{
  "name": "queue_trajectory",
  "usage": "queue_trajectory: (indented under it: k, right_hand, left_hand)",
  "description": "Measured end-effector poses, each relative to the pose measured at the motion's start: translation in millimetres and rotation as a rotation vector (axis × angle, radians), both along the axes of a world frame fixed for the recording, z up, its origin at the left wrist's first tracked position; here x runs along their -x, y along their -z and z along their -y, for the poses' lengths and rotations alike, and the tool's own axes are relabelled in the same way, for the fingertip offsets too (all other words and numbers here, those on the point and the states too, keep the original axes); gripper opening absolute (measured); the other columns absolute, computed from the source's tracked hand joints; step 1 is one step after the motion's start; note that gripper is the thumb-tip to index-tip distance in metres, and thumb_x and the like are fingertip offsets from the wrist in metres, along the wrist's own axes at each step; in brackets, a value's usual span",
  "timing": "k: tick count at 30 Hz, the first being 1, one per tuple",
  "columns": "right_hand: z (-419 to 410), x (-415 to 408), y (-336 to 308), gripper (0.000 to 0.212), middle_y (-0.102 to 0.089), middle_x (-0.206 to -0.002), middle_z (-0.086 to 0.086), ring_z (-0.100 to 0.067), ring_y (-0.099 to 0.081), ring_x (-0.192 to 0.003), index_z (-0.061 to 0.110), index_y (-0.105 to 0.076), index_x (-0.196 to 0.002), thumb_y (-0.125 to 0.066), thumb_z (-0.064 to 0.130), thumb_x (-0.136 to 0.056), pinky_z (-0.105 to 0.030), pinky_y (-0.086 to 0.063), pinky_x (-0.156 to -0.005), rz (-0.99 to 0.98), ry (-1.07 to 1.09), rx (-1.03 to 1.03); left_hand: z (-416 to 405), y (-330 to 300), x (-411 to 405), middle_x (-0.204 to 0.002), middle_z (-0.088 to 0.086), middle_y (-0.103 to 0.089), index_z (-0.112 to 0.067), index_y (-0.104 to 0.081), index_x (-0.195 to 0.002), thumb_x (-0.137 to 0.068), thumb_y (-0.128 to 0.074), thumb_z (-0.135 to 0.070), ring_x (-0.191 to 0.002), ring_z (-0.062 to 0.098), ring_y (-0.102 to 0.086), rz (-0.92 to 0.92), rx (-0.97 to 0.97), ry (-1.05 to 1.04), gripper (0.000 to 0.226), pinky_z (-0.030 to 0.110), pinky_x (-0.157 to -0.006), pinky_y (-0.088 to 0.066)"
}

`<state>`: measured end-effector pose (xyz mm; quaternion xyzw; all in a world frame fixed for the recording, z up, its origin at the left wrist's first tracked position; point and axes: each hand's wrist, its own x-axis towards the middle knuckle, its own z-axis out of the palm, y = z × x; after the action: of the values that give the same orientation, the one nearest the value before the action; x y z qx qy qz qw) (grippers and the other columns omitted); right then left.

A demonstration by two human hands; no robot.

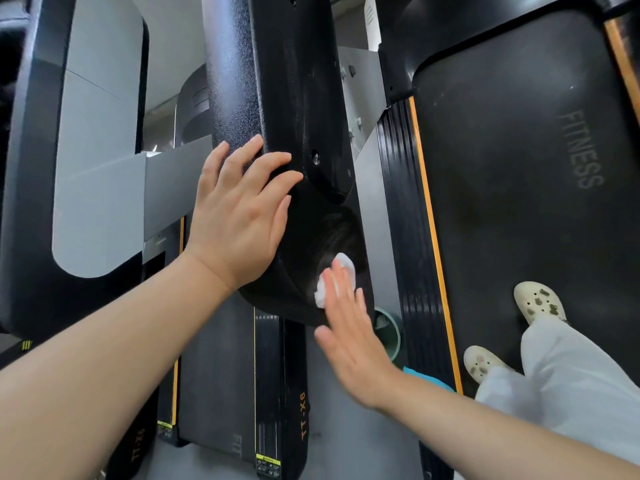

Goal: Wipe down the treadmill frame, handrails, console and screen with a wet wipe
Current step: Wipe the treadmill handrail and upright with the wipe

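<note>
1. The left hand (239, 216) lies flat with its fingers straight and slightly spread, palm pressed against the left side of the black treadmill handrail (287, 98); it holds nothing.
2. The right hand (349, 327) is also flat, fingers straight and together, pressing a white wet wipe (332, 278) against the lower rounded end of the same handrail.
3. The wipe is bunched under the right fingertips; its white edge shows above and to the left of them. It sits below and to the right of the left hand, with the 2 hands close but apart.
4. The handrail runs from the top of the view down between the hands, its textured black face turned toward the camera.
5. To the right lies the treadmill belt (536, 168), printed "FITNESS", edged by an orange stripe (433, 237).
6. The person's feet in cream clogs (538, 301) and white trousers (581, 375) stand on that belt.
7. A neighbouring treadmill (214, 393), marked "TT-X6", lies below the arms, and a grey-and-black console panel (97, 168) stands at left.
</note>
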<state>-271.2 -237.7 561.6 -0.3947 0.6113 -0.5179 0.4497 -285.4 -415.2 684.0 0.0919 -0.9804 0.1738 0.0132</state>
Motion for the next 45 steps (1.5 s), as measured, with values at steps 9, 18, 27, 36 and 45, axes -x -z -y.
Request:
queue_trajectory:
  k: [9, 18, 27, 36, 45]
  right_hand:
    - [1, 1, 0, 0.107, 0.023, -0.156, -0.01, -0.024, 0.02, -0.144, 0.006, 0.004, -0.149, 0.023, 0.076, -0.07, -0.043, 0.009, -0.118, 0.069, 0.073, -0.135]
    - [-4, -7, 26, 0.046, 0.011, -0.154, 0.018, 0.001, 0.007, -0.141, 0.041, 0.012, -0.139, -0.01, 0.049, -0.099, -0.031, 0.002, -0.118, 0.657, 0.224, -0.405]
    - [-17, -6, 30, 0.062, -0.007, -0.157, 0.008, -0.014, -0.006, -0.146, 0.023, -0.009, -0.15, -0.015, 0.057, -0.098, -0.016, -0.004, -0.112, 0.719, 0.246, -0.394]
    - [7, 2, 23, 0.104, 0.005, -0.151, 0.006, -0.013, 0.009, -0.144, 0.012, 0.002, -0.146, 0.006, 0.085, -0.072, -0.035, 0.001, -0.119, 0.221, 0.174, -0.166]
    - [49, 66, 31, 0.049, -0.002, -0.16, -0.003, -0.014, -0.002, -0.146, 0.015, -0.001, -0.151, -0.012, 0.027, -0.105, -0.038, -0.003, -0.119, 0.368, 0.171, -0.234]
  left_hand:
    - [0, 0, -1, -0.124, 0.01, -0.06, -0.011, -0.063, -0.115, -0.095, -0.034, -0.022, -0.126, 0.03, -0.035, -0.013, 0.006, 0.002, 0.037, 0.047, -0.109, -0.017]
    - [0, 1, -2, -0.125, 0.01, -0.059, -0.01, -0.062, -0.115, -0.095, -0.034, -0.022, -0.126, 0.029, -0.033, -0.019, 0.002, -0.001, 0.037, 0.046, -0.109, -0.015]
    - [0, 1, -2, -0.125, 0.009, -0.058, -0.011, -0.062, -0.116, -0.095, -0.034, -0.022, -0.127, 0.03, -0.034, -0.012, -0.001, -0.008, 0.037, 0.046, -0.109, -0.015]
    - [1, 1, -2, -0.124, 0.01, -0.059, -0.011, -0.063, -0.116, -0.095, -0.034, -0.022, -0.127, 0.031, -0.035, -0.018, -0.007, 0.002, 0.038, 0.045, -0.11, -0.015]
    - [2, 1, -2, -0.124, 0.009, -0.059, -0.012, -0.063, -0.115, -0.095, -0.034, -0.022, -0.127, 0.031, -0.036, -0.023, -0.02, 0.001, 0.037, 0.046, -0.11, -0.015]
